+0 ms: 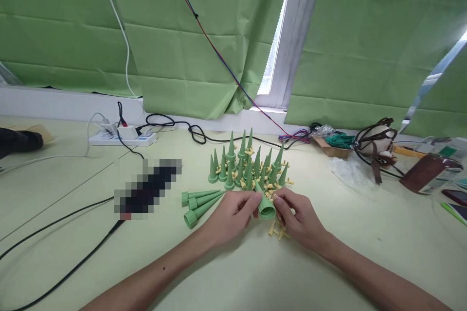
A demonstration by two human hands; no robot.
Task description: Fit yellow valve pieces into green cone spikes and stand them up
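A hollow green plastic watering spike is gripped by my left hand, its wide open end facing me and its point away. My right hand is closed in a pinch at the spike's side, where a bit of a small yellow valve shows at the fingertips; the fingers hide most of it. Just beyond both hands stand several upright green spikes, many with yellow valves on their sides. To the left of my left hand lie three spikes on their sides. Loose yellow valves rest on the table below my right hand.
A dark pixelated object with a black cable lies on the table at left. Behind it is a white power strip. On the right are a plastic bag, a small cardboard box and a brown bottle.
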